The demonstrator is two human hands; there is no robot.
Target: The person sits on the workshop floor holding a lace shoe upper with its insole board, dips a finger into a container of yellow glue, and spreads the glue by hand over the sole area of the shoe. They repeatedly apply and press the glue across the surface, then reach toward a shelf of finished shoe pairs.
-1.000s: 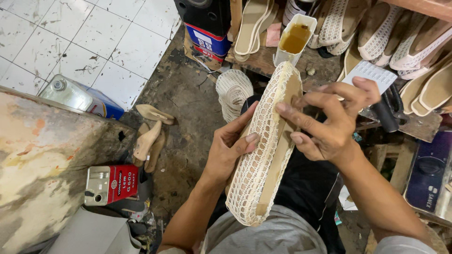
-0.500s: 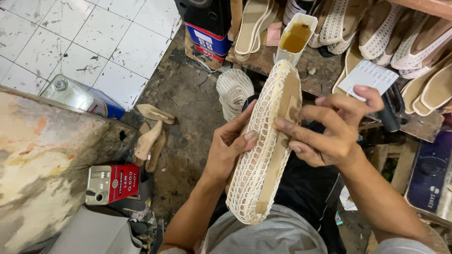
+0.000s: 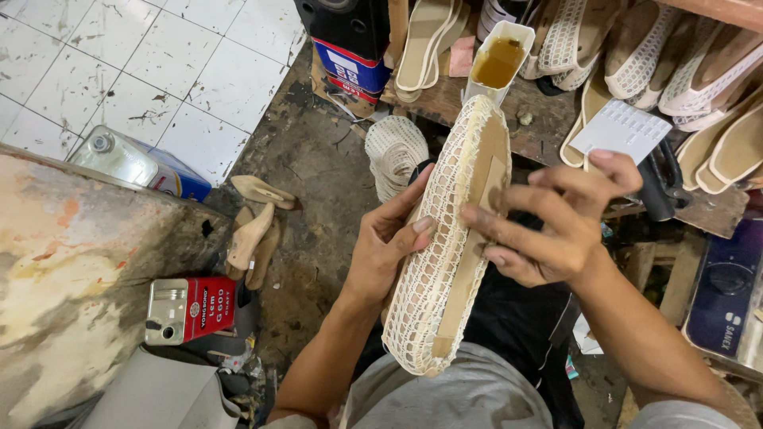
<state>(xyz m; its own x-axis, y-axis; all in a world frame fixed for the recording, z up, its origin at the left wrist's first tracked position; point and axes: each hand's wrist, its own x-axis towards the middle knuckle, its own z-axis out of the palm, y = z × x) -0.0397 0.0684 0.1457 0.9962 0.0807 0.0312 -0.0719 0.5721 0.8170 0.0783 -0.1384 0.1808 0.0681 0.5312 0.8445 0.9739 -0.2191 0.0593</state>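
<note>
Cream woven mesh covers the shoe upper (image 3: 445, 254), which stands on end over the person's lap at the centre of the view, its tan insole side turned to the right. At nine o'clock of it, the left hand (image 3: 385, 246) wraps its edge, thumb pressing the mesh. At three o'clock, the right hand (image 3: 556, 230) lays spread fingertips on the insole and pinches a white ribbed scraper (image 3: 624, 131) under its thumb. A carton of amber glue (image 3: 497, 63) stands at twelve o'clock.
</note>
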